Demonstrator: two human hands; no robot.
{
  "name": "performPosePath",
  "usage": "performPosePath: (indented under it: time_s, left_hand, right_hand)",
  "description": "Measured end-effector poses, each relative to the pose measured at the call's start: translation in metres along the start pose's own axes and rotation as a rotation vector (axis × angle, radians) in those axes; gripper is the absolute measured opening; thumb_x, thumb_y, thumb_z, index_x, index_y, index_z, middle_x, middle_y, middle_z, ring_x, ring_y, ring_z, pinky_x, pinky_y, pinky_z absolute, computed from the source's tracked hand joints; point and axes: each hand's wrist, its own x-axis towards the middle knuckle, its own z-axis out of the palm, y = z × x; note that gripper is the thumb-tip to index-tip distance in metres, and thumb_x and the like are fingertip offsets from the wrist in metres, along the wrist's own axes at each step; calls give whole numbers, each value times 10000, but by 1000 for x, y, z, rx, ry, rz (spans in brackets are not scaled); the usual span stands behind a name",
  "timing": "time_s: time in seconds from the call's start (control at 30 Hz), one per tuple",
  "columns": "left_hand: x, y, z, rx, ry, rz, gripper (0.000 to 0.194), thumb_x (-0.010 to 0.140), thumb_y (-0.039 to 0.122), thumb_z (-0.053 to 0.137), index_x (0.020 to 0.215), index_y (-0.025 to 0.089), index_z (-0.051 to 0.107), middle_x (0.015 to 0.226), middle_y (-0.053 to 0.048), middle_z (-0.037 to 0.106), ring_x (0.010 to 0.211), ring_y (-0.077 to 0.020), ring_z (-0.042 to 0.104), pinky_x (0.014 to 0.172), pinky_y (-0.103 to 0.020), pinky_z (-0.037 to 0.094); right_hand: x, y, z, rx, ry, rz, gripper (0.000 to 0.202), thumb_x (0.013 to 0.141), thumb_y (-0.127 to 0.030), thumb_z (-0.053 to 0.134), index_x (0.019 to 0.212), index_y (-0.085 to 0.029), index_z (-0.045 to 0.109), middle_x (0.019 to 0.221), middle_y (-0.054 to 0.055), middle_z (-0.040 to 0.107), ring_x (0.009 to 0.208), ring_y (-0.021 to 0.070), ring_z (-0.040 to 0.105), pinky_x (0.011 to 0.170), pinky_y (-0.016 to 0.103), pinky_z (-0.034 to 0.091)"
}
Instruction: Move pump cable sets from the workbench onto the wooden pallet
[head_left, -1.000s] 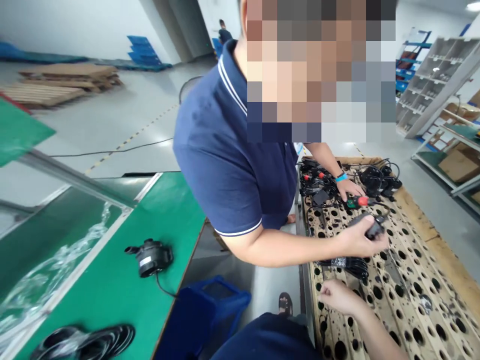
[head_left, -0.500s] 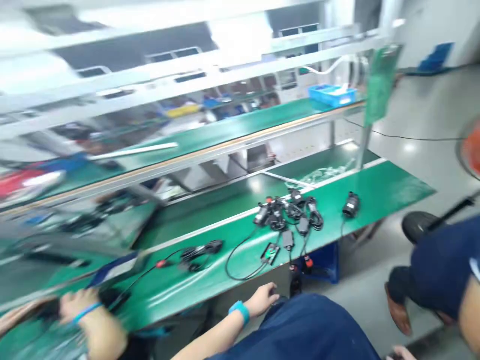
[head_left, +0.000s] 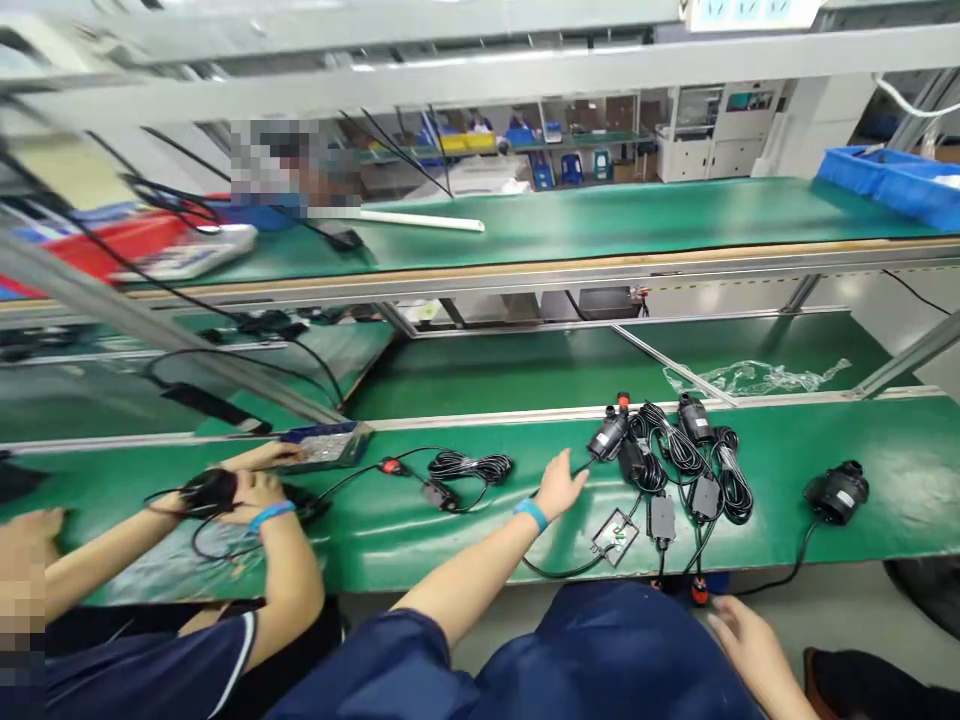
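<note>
My left hand (head_left: 561, 487), with a blue band at the wrist, is over the green bench (head_left: 480, 550), fingers apart and holding nothing. Just right of its fingertips lies a black pump (head_left: 609, 435) with a red-tipped part. A small open box with a green circuit board (head_left: 615, 537) sits below it, near a loop of cable. My right hand (head_left: 742, 640) is low by the bench's front edge, fingers apart, beside a hanging red connector (head_left: 700, 592). Coiled black cables (head_left: 679, 450), closed grey boxes (head_left: 661, 520) and another pump (head_left: 694, 418) lie bunched between the hands.
A co-worker's hands (head_left: 259, 495) hold a black part at the left. A cable coil (head_left: 469, 467) lies between us. One pump (head_left: 836, 492) stands far right, its cable hanging off the edge. Above runs a shelf (head_left: 600, 220) with a blue bin (head_left: 892, 185).
My view has swung left and steadied. My left hand has risen from near my lap to above the bench, beside the pumps. My right hand has come further into view by the edge.
</note>
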Motion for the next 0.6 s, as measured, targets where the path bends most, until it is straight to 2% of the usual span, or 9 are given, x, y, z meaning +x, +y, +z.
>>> performPosePath:
  time_s: [0.07, 0.13, 0.2, 0.27, 0.33, 0.37, 0.43, 0.5, 0.6]
  left_hand:
    - [33, 16, 31, 8, -38, 62, 916, 821, 445, 723, 1562, 88, 319, 1540, -246, 446, 1460, -352, 417, 1204, -438, 354]
    - [57, 32, 53, 7, -74, 66, 1022, 753, 448, 789, 1574, 91, 296, 1493, -257, 484, 1393, -364, 491, 1151, -427, 405]
    - [71, 40, 59, -15, -93, 41, 949, 750, 431, 800, 1531, 95, 378, 1392, -254, 568, 1282, -358, 581, 1080, -417, 455]
    - [77, 36, 50, -55, -102, 38, 812, 768, 438, 791, 1450, 120, 487, 1307, -224, 635, 1193, -332, 636, 1025, -394, 486]
    - [75, 25, 28, -96, -106, 31, 697, 783, 466, 778, 1363, 147, 561, 1227, -179, 693, 1102, -293, 679, 966, -360, 517]
    - [72, 17, 14, -123, -102, 13, 646, 788, 476, 770, 1319, 156, 588, 1183, -156, 717, 1053, -274, 695, 934, -344, 529]
    - [61, 3, -20, -184, -81, -40, 557, 790, 482, 757, 1233, 170, 630, 1100, -119, 747, 968, -247, 713, 879, -326, 547]
    - [44, -8, -60, -244, -41, -99, 514, 770, 494, 752, 1166, 179, 658, 1043, -95, 757, 925, -242, 718, 837, -322, 557]
    - [13, -14, -127, -290, 33, -183, 571, 743, 569, 716, 1141, 163, 670, 957, -84, 757, 859, -251, 716, 737, -317, 561]
  right_hand:
    - [26, -40, 21, -100, -22, -145, 382, 871, -411, 480, 1061, -191, 729, 1033, 131, 764, 983, 288, 721, 921, 408, 571]
    - [48, -76, 38, -235, -53, -303, 356, 880, -251, 487, 1147, -181, 712, 1170, 128, 728, 1124, 289, 658, 1022, 422, 512]
    - [70, -106, 47, -366, -13, -386, 385, 883, -169, 483, 1207, -183, 690, 1317, 128, 663, 1202, 305, 600, 1046, 446, 480]
    - [94, -132, 49, -438, 119, -390, 368, 949, -206, 457, 1252, -163, 661, 1382, 149, 611, 1245, 310, 557, 1059, 451, 457]
    - [122, -156, 46, -490, 239, -337, 400, 1006, -357, 459, 1299, -139, 624, 1378, 180, 593, 1258, 317, 529, 1066, 449, 437]
    - [138, -167, 45, -534, 257, -292, 465, 998, -447, 495, 1319, -130, 607, 1367, 196, 589, 1245, 329, 526, 1052, 453, 436]
    - [166, -187, 48, -667, 203, -192, 615, 919, -562, 614, 1341, -115, 589, 1384, 234, 559, 1223, 362, 520, 1011, 470, 437]
    - [188, -200, 56, -790, 127, -105, 713, 827, -543, 738, 1359, -97, 574, 1435, 268, 508, 1243, 388, 493, 1002, 487, 420]
    - [206, -209, 70, -860, 114, -36, 715, 770, -359, 794, 1376, -75, 541, 1487, 292, 446, 1298, 399, 440, 1023, 508, 388]
